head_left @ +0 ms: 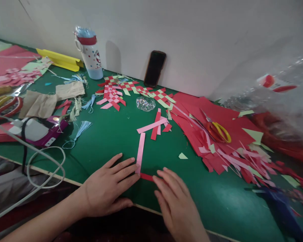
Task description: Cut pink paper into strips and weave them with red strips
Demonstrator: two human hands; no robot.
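Note:
My left hand (pixel 108 188) lies flat on the green table (pixel 111 134) near its front edge, fingers stretched out, fingertips on the lower end of a pink paper strip (pixel 140 152). My right hand (pixel 176 198) lies beside it, fingers extended, fingertips pressing a short red paper strip (pixel 146 176) that meets the pink one at a corner. Further back lies a loose bundle of red and pink strips (pixel 158 125).
Woven red, pink and green paper pieces (pixel 113 97), a dish of beads (pixel 145 103), a phone (pixel 155 68) against the wall, a water bottle (pixel 90 53), red paper sheets (pixel 212 121) with scissors (pixel 218 130) on the right, tassels (pixel 80 131) and a cabled device (pixel 37 132) on the left.

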